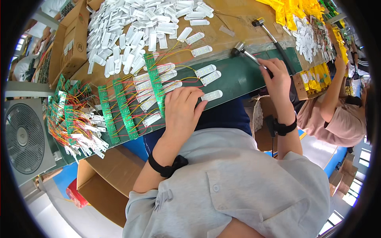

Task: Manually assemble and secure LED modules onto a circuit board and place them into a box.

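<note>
My right hand (276, 75) grips the dark handle of a hammer (241, 49), its metal head raised just over the bench. My left hand (183, 107) is closed low at the bench edge, thumb and forefinger at the near end of a white LED module (212, 95). Just left of that hand lies a long green circuit board strip (154, 77), wired in red and yellow to several white modules. More modules (206, 70) are spread in front of the hands. Part of the strip and wires is hidden under my left fingers.
Loose white covers (135, 31) are heaped at the back. Wired boards (129, 109) and a tangled bundle (75, 119) lie left, near a fan (24, 137). A second hammer (274, 39) rests right. Yellow parts (291, 12) and a co-worker's arm (333, 95) are beyond; an open carton (107, 178) stands below.
</note>
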Motion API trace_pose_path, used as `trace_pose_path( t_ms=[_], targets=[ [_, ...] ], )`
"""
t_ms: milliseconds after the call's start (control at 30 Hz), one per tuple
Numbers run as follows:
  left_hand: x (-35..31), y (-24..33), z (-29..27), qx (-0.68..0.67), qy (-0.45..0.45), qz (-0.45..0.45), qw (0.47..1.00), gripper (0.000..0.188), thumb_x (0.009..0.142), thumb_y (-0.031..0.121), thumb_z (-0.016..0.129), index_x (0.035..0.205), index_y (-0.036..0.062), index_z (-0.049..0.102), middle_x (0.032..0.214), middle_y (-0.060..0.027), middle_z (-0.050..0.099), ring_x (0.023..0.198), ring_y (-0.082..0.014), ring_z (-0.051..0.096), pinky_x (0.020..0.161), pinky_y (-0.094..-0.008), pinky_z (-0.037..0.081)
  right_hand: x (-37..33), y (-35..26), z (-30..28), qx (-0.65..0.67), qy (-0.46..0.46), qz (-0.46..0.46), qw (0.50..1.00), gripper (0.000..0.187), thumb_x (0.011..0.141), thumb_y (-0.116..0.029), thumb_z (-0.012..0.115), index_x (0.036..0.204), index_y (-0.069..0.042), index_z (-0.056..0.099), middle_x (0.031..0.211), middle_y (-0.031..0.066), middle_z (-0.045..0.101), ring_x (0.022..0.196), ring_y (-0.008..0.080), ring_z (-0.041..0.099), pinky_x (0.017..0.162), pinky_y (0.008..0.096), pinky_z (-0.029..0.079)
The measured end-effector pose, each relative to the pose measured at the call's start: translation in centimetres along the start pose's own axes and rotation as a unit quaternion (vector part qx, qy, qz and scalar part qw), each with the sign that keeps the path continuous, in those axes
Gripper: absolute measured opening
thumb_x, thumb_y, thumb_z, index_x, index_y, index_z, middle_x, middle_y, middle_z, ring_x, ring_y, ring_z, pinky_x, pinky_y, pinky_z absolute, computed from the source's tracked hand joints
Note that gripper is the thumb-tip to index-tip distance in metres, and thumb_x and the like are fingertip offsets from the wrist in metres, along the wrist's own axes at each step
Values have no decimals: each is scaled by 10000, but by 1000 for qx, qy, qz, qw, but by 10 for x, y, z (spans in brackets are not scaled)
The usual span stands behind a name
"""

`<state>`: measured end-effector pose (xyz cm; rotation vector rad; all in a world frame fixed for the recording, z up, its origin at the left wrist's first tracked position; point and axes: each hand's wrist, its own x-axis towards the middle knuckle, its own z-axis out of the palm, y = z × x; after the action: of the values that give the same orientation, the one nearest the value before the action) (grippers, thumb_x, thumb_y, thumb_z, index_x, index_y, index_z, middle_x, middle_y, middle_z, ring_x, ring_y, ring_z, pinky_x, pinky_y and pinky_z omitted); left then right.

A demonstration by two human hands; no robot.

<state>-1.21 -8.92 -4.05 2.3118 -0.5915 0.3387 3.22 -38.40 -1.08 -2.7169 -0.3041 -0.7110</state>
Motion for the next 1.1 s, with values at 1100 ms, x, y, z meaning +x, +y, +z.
trace_pose_path(
  t_ms=[1100],
  targets=[
    [8, 15, -6, 48, -33, -52, 997, 123, 760, 108, 740, 862, 119, 672, 942, -10, 590, 934, -242, 532, 800, -396, 387, 16, -62, 48, 261, -124, -146, 946, 121, 737, 13, 732, 841, -14, 677, 912, 76, 628, 893, 278, 587, 777, 374, 503]
  ],
)
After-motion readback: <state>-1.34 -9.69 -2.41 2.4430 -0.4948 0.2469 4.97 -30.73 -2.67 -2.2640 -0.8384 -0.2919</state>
